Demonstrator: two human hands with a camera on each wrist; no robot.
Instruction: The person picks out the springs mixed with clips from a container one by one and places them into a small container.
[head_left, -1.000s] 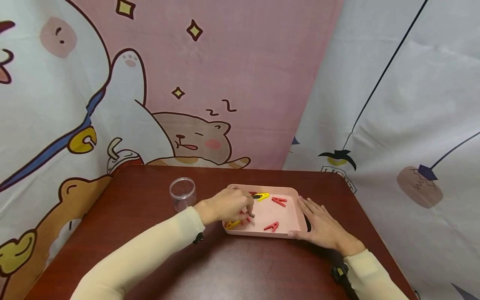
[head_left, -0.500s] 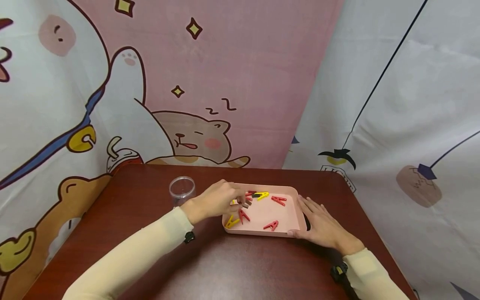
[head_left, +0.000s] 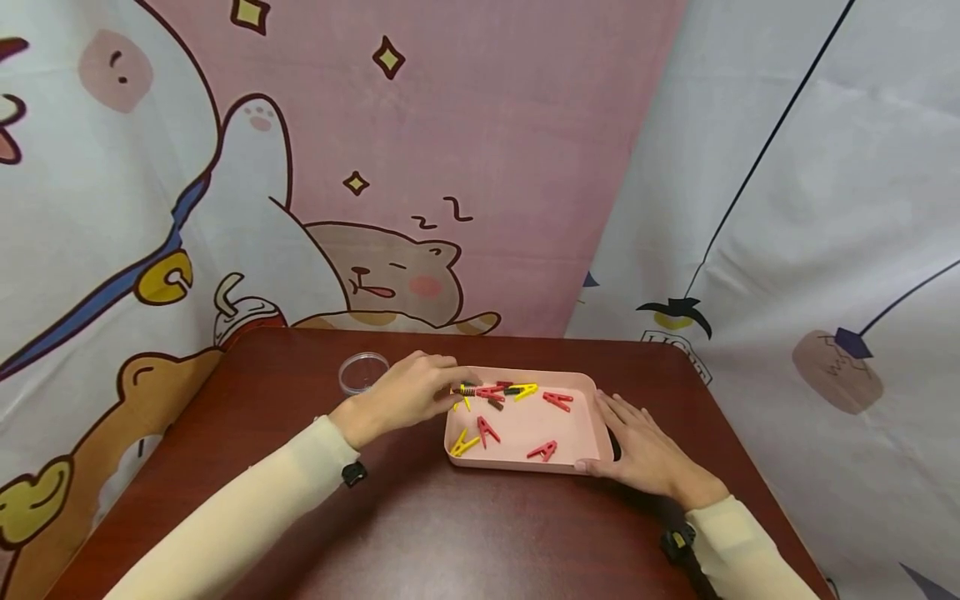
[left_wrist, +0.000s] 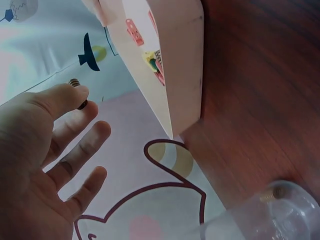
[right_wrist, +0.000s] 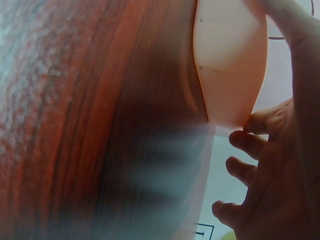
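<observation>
Thumb and index finger of my left hand [head_left: 405,393] pinch a small dark ribbed cylinder that looks like a coil spring [left_wrist: 74,82]. That hand is over the left rim of a shallow pink tray [head_left: 517,433], its other fingers spread loosely. Inside the tray lie red clips, among them a red clip [head_left: 542,451] at the front, yellow clips such as the yellow clip [head_left: 464,443], and another dark ribbed piece [head_left: 496,404]. My right hand [head_left: 648,454] rests against the tray's right side, fingers extended, thumb at the front corner.
Left of the tray stands a clear round jar [head_left: 363,367], partly hidden behind my left hand. A small brass-coloured piece [left_wrist: 278,192] shows in it in the left wrist view. The dark red table [head_left: 450,533] meets a cartoon-printed cloth [head_left: 525,208] at the back.
My left hand has come up from inside the tray and moved left towards the jar, carrying the ribbed piece. Clips it covered now show. The right hand and tray have stayed put.
</observation>
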